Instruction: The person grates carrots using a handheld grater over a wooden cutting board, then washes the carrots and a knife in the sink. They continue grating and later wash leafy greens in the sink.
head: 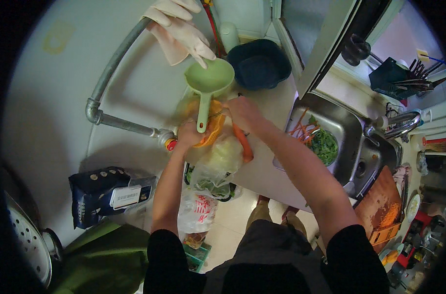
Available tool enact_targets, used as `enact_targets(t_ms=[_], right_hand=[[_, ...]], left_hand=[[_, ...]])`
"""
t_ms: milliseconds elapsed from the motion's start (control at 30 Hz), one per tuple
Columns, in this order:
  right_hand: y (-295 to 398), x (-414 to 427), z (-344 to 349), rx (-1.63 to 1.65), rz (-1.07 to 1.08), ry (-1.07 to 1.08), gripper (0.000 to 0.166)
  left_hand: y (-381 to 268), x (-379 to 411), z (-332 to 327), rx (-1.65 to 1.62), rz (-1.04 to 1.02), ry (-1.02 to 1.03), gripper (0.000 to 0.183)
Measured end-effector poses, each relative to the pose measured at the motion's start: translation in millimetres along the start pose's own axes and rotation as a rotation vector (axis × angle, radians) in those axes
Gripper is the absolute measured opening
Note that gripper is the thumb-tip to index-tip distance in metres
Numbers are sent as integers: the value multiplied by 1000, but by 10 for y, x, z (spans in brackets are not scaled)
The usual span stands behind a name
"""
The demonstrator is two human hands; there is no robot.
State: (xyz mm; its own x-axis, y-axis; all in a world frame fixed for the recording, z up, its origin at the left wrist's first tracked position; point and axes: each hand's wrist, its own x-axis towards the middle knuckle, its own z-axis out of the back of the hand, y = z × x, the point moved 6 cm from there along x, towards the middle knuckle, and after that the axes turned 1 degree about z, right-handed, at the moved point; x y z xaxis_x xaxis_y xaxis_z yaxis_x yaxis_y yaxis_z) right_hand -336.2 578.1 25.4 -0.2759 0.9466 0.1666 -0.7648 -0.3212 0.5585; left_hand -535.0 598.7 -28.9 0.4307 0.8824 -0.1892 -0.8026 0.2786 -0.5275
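My left hand is at the near left side of an orange perforated basket or bag, its fingers partly hidden by the handle of a light green water ladle hanging above. At the right of the orange thing is my right hand, fingertips bent inward; whether it pinches something is too blurred to tell. A carrot lies on the counter just below my right hand. Next to it rests a pale round vegetable in a clear plastic bag.
A dark blue basin stands behind my hands, beside rubber gloves draped on a metal pipe. In the steel sink are carrot peelings and a bowl of chopped greens. Grated carrot sits on a cutting board.
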Motion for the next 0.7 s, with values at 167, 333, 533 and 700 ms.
enact_targets(t_ms=[167, 333, 533, 700], right_hand=[[11, 53, 42, 36, 10, 69, 24], [-146, -71, -18, 74, -103, 25, 22], [-263, -307, -136, 47, -228, 55, 34], [-526, -796, 216, 104, -123, -278, 51]], left_hand=[[153, -227, -81, -636, 222, 57, 36], [-123, -537, -86, -1165, 358, 250, 47], [-506, -1120, -141, -1359, 324, 393, 46], [-1333, -988, -428, -1559, 188, 293, 49]])
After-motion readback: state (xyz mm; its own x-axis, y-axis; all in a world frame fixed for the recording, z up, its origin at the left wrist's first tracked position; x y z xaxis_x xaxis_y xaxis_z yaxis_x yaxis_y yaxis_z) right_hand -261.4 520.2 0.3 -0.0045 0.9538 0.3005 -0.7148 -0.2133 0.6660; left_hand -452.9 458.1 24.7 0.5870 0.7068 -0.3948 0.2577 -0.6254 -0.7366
